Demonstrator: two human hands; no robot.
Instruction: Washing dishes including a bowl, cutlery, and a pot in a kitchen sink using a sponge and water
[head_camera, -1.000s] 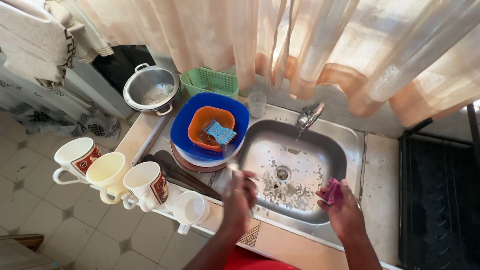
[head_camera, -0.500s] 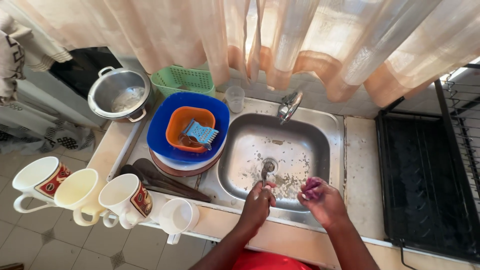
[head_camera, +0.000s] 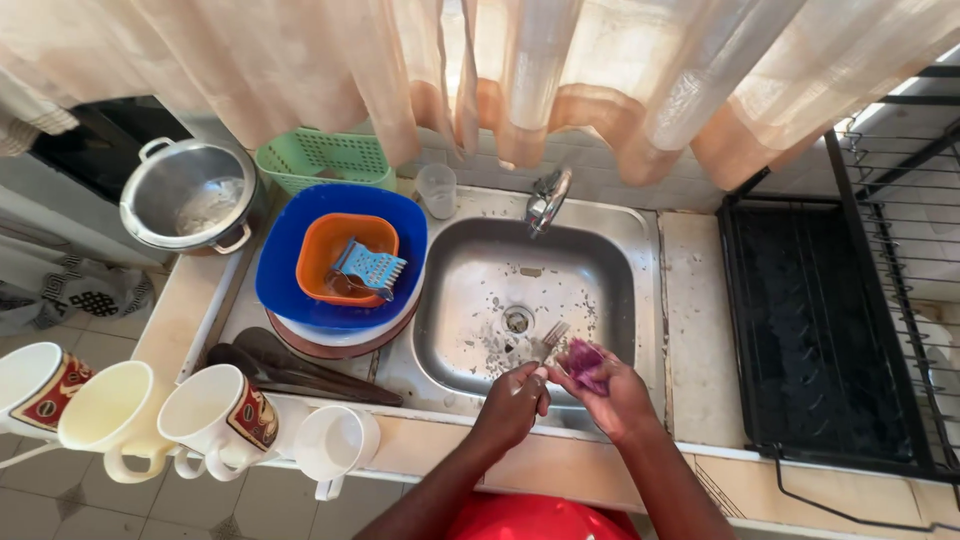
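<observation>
Your left hand (head_camera: 512, 400) has come in over the sink (head_camera: 600, 240), grip clamped on the fork (head_camera: 550, 343) | right hand (head_camera: 612, 392) grips purple scrubber (head_camera: 584, 360), now touching fork: scrubbing underway above sink's front edge

Pale worktop (head_camera: 700, 330) with inset steel sink (head_camera: 610, 290), debris-speckled basin. On left drainer: blue bowl (head_camera: 290, 290) stacked on plates, dark spoons (head_camera: 290, 372) beside it, four mugs (head_camera: 215, 415) along front edge. Clear cup (head_camera: 437, 190) near tap (head_camera: 547, 198). Steel pot (head_camera: 190, 205) and green basket (head_camera: 322, 158) at back left.
</observation>
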